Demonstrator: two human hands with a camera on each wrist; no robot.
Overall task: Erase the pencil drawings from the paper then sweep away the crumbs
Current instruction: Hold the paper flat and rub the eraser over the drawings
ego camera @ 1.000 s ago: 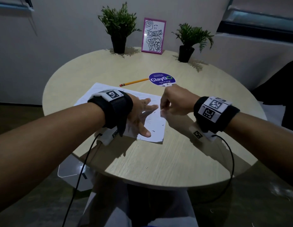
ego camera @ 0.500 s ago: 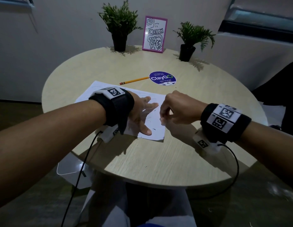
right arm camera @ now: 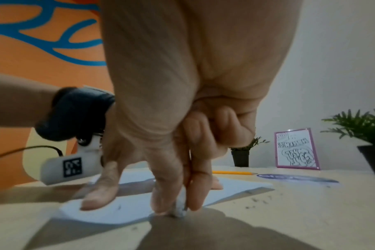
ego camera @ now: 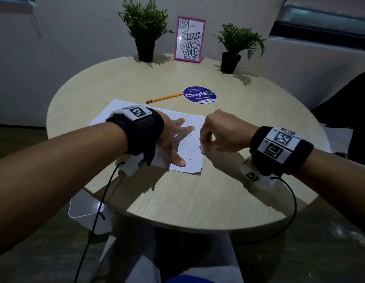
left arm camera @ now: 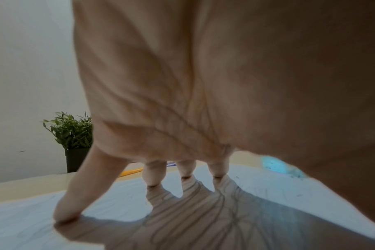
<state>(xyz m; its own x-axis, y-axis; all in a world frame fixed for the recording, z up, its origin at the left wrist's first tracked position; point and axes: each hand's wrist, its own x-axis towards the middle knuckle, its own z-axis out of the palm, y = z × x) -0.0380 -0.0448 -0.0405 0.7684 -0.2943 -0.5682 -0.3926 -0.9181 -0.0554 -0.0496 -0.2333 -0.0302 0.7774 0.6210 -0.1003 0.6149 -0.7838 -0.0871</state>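
A white sheet of paper (ego camera: 190,158) with faint pencil lines lies on the round wooden table (ego camera: 177,201). My left hand (ego camera: 173,139) lies flat on the sheet with spread straight fingers (left arm camera: 152,175), holding it down. My right hand (ego camera: 206,139) pinches a small white eraser (right arm camera: 180,208) between thumb and fingers. The eraser's tip presses down at the paper's right edge. Dark eraser crumbs (right arm camera: 255,201) lie scattered on the table to the right of the sheet, and a few dark specks (ego camera: 188,159) sit on the paper near my left thumb.
A yellow pencil (ego camera: 164,98) and a round purple sticker (ego camera: 199,94) lie beyond the paper. Two potted plants (ego camera: 145,27) (ego camera: 236,45) and a pink-framed picture (ego camera: 189,39) stand at the table's far edge.
My right hand has shifted slightly along the paper's right edge with the eraser, pulling back toward me. The left hand stays pressed on the sheet.
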